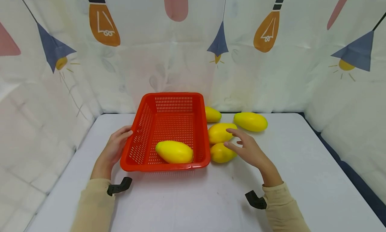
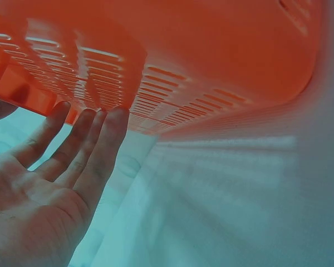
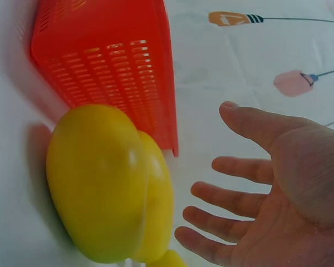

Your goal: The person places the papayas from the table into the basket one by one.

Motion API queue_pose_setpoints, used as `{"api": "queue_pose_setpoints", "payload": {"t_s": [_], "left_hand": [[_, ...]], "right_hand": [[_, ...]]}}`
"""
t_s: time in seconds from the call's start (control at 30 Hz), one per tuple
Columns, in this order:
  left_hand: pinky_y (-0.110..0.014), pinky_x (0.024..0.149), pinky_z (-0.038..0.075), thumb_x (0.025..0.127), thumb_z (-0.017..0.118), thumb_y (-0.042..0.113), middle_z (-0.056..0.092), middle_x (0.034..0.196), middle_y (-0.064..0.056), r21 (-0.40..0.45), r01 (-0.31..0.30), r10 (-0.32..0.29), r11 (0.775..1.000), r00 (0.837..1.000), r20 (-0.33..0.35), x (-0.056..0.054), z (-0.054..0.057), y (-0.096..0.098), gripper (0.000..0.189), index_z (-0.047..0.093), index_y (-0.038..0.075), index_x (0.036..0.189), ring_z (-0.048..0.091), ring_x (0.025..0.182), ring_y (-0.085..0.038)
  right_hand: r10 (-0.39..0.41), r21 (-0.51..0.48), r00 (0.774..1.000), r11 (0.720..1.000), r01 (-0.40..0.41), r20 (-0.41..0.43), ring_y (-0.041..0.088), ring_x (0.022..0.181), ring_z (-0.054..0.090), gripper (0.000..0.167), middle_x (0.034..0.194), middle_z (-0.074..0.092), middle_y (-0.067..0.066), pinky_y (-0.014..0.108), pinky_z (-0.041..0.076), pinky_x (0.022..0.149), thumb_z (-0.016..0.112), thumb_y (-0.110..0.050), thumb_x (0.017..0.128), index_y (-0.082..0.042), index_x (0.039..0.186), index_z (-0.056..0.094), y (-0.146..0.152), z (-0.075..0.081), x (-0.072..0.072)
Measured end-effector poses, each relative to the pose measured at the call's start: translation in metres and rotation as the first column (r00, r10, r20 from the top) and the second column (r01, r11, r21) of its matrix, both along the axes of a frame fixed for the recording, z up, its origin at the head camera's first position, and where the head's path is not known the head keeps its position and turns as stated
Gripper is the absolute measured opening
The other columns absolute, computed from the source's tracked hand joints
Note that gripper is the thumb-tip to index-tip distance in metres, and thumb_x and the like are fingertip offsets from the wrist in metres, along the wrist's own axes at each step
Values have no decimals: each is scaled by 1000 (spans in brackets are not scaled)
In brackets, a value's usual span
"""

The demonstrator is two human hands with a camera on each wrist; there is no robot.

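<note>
My left hand (image 1: 114, 147) is at the left side of a red plastic basket (image 1: 172, 166) with slotted walls. Its fingers are nearly straight, their tips against the outer wall in the left wrist view. One yellow mango-shaped fruit (image 1: 174, 152) lies inside, near the front wall. To the right of the basket, my right hand (image 1: 248, 152) hovers with fingers spread and nothing held. Its fingertips overlap two more yellow fruits, a middle one (image 1: 218, 134) and a front one (image 1: 220, 154), in the head view. In the right wrist view a gap separates the hand from the nearest fruit (image 3: 94, 183).
Farther back on the white table (image 1: 187, 202) lie another yellow fruit (image 1: 251, 122) and one (image 1: 212, 114) partly hidden behind the basket. A white patterned curtain (image 1: 187, 68) hangs behind the table and along both sides.
</note>
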State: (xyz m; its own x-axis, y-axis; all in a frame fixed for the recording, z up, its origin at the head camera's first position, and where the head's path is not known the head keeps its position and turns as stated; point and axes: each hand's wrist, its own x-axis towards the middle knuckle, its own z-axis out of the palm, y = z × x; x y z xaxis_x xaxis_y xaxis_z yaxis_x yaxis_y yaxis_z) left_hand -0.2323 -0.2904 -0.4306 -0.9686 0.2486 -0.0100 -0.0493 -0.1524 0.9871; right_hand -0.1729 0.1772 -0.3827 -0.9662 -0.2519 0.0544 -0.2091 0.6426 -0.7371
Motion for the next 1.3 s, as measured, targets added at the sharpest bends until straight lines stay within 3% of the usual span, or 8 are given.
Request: {"api": "queue_pose_setpoints", "payload": {"t_s": [0.5,0.7,1.3], "left_hand": [[-23,80,56,103,43,21,67,106,4,26,23,-23,999,1000,8,3,-1,2,30,53,10,129,65,93,-9],[-22,79,55,103,44,24,66,107,6,-12,8,-8,1000,1000,-2,3,-2,1,28,55,15,127,65,94,-8],[-22,80,55,104,43,23,66,107,7,-15,16,-16,1000,1000,-6,4,-1,0,29,53,12,129,64,95,-8]], "right_hand": [[-36,-23,998,999,37,43,37,133,44,63,146,47,13,55,43,104,65,-39,91,-9,143,45,11,-19,0],[-33,-20,999,999,34,33,37,133,43,64,146,47,13,56,42,104,66,-39,90,-8,142,45,14,-25,-3],[-50,-3,998,999,50,42,37,129,47,61,141,53,14,57,41,103,71,-33,87,-9,139,49,19,-38,-8]]}}
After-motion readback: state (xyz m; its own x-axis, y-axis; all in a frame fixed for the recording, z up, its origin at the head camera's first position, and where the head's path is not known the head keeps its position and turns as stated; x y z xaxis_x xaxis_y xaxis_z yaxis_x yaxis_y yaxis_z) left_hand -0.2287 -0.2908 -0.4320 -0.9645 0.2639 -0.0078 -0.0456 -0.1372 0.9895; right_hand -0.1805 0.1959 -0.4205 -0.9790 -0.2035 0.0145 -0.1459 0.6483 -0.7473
